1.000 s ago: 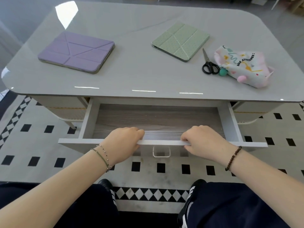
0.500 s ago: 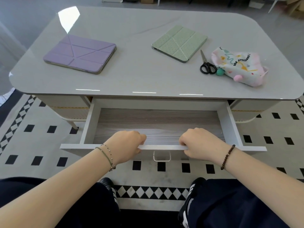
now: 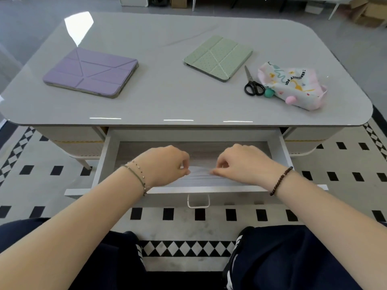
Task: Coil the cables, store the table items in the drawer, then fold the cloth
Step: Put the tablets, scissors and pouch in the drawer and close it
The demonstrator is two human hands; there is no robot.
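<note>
Head view, one frame.

Table (image 3: 167, 101): one, grey glossy top with rounded corners.

Drawer (image 3: 109, 155): one, pulled out toward the near side under the table's middle, wood-grain floor showing, one small loop handle (image 3: 198, 201) on its front.

Tablet cases: two. Purple case (image 3: 91, 73) lies flat at far left of the tabletop; green case (image 3: 218, 57) lies flat at far centre-right. They are well apart.

Scissors (image 3: 252, 84): one pair, black handles toward the near side, blades pointing away, just right of the green case.

Pouch (image 3: 293, 84): one, printed pink and white fabric, crumpled, at right of the scissors, with one teal ball (image 3: 269, 93) and one pink ball (image 3: 290, 99) at its near edge.

Hands: two, both over the open drawer, apart from each other. Left hand (image 3: 165, 164) has fingers curled in; right hand (image 3: 240, 162) likewise curled, fingertips blurred. Whether either pinches anything cannot be told.

Bracelets: two thin ones on the left wrist, one beaded on the right.

Rug (image 3: 41, 185): one, black-and-white pattern, under the table.
</note>
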